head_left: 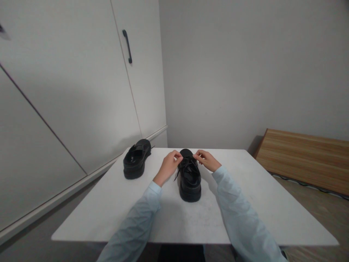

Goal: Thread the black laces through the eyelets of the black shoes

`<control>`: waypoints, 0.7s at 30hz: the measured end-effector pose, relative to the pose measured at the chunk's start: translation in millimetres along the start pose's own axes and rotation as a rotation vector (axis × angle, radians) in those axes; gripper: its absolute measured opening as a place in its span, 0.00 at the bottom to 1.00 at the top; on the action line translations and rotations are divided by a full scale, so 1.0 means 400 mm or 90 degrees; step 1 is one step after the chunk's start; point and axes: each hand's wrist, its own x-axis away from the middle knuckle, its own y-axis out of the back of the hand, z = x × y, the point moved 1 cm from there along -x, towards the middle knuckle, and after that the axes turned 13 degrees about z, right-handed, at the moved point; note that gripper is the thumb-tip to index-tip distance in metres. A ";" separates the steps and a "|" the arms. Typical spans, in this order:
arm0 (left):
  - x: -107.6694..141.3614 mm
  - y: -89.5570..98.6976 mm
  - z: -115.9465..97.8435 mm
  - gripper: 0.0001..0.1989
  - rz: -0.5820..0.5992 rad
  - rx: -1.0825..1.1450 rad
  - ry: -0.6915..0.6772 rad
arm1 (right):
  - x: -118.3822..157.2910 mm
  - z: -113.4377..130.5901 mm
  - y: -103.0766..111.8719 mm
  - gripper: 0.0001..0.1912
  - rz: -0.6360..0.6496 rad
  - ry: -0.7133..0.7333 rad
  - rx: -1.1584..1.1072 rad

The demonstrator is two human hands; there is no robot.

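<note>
A black lace-up shoe (190, 182) stands on the white table with its heel toward me and its toe pointing away. Its black shoelace (188, 162) crosses the upper, and a loose end hangs down on the left side. At the shoe's left, my left hand (170, 163) is closed in a pinch on the lace near the toe. My right hand (207, 161) pinches the lace from the opposite side. The bit of lace inside each pinch is too small to see clearly. Another black shoe (135, 160) sits apart at the back left, also heel toward me.
The white table (261, 214) reaches close to the grey wall (245, 72). White cabinet doors (68, 91) with a dark handle (127, 46) stand along the left. On the right, a wood-grain panel (302, 160) rests low by the wall.
</note>
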 end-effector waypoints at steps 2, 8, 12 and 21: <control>-0.005 -0.010 -0.013 0.05 -0.014 -0.029 -0.053 | -0.004 0.006 -0.008 0.17 -0.024 0.009 0.016; -0.008 -0.045 -0.033 0.06 -0.011 -0.179 -0.085 | -0.015 0.009 -0.031 0.17 -0.085 0.032 0.071; -0.008 -0.054 -0.037 0.04 -0.025 -0.242 -0.060 | -0.018 0.006 -0.034 0.14 -0.095 0.041 0.072; -0.001 -0.062 -0.037 0.02 -0.045 -0.233 -0.040 | -0.011 -0.001 -0.016 0.10 -0.118 0.040 0.059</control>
